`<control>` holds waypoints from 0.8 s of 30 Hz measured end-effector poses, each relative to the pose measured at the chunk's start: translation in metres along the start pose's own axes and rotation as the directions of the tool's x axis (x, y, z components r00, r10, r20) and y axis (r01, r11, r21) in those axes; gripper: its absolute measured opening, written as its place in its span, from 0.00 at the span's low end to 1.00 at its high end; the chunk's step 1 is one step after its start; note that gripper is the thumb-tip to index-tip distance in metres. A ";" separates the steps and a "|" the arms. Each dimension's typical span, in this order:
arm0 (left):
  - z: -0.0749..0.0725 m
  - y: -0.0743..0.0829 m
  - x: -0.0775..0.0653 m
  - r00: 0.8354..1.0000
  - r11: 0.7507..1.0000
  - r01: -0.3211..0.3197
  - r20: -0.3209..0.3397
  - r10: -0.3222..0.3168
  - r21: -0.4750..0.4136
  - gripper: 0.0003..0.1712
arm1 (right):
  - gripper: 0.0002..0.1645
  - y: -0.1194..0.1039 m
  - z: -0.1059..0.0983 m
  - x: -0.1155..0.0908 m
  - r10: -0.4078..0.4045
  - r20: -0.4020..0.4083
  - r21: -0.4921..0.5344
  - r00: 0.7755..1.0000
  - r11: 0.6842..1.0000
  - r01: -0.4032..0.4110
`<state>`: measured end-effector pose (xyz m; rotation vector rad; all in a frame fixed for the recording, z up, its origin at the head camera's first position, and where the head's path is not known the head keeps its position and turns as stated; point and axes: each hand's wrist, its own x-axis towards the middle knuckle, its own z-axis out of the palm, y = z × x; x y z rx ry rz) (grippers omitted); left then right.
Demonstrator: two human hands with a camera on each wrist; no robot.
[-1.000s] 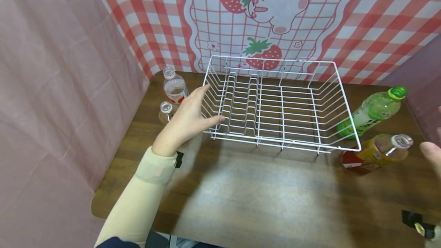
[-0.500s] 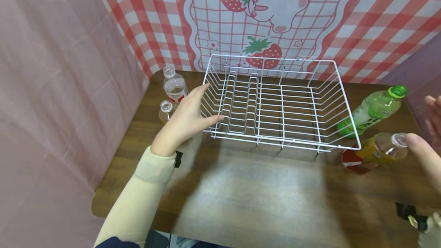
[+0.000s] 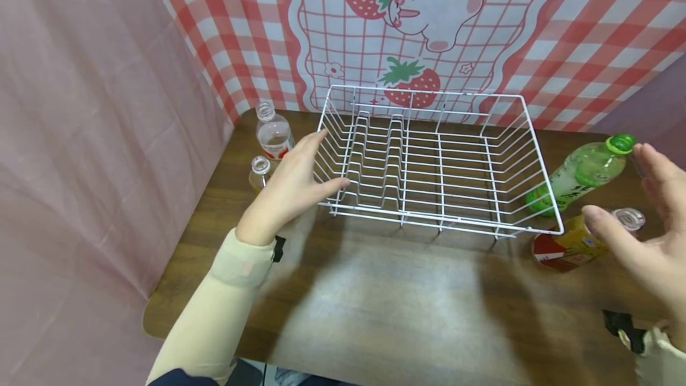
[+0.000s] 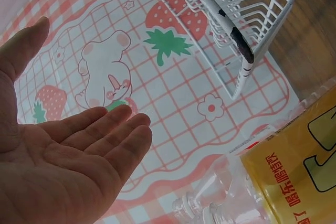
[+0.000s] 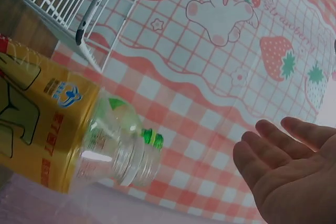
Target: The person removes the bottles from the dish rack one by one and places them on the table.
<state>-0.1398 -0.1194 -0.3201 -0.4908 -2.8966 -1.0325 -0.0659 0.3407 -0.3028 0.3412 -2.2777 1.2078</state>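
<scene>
A white wire dish rack [image 3: 440,165] stands on the wooden table in the head view. My left hand [image 3: 293,186] hovers by its left end, thumb and fingers spread, holding nothing. The left wrist view shows that palm [image 4: 68,166] bare, with a yellow-labelled bottle [image 4: 302,156] to its right. On the other side my right hand [image 3: 651,243] is raised with fingers extended and partly covers a clear bottle with a red and yellow label [image 3: 568,246]. Beyond it leans a green-capped bottle [image 3: 584,171] in the head view. In the right wrist view the right palm [image 5: 294,182] holds nothing.
Left of the rack stand a clear bottle with a red and white label [image 3: 274,136] and another uncapped bottle [image 3: 260,171], partly hidden by the left hand. A checked strawberry cloth [image 3: 257,22] hangs behind. A pink curtain [image 3: 96,136] borders the left.
My right hand has come in from the right edge toward the bottles on the right, its fingers staying extended. The left hand keeps its place beside the rack.
</scene>
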 end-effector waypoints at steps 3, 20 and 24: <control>0.000 0.001 -0.001 1.000 1.000 -0.007 -0.003 0.007 0.017 0.58 | 0.47 -0.001 0.003 0.003 -0.066 0.011 -0.074 0.998 0.995 0.066; 0.004 0.009 -0.002 0.998 0.988 -0.055 0.001 0.055 0.148 0.59 | 0.68 -0.020 0.020 0.006 -0.127 0.142 -0.367 0.982 0.914 0.171; 0.006 0.013 -0.003 0.999 0.976 -0.047 0.010 0.046 0.213 0.60 | 0.65 -0.013 0.020 0.005 -0.091 0.217 -0.377 0.972 0.911 0.169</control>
